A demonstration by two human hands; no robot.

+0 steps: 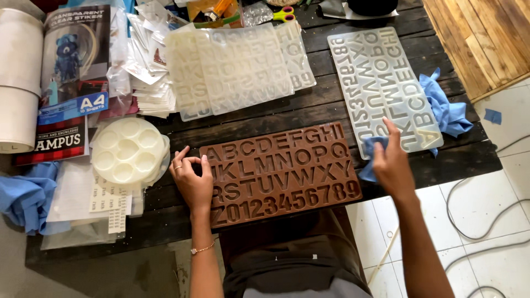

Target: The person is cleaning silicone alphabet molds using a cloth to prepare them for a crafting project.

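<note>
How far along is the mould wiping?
Done: cannot tell; no mould looks plainly wiped. In hand: right hand presses a blue cloth on the clear letter mould; left hand steadies the brown mould. Left: the stacked clear moulds lie untouched.

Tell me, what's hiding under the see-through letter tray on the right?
A blue cloth pokes out from under the clear letter mould, on the dark wooden table. The right hand presses cloth there. The covered middle blurs.

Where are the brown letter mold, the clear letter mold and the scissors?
brown letter mold [281, 174], head view, its middle rows
clear letter mold [381, 83], head view, its centre
scissors [285, 13], head view, the handles
</note>
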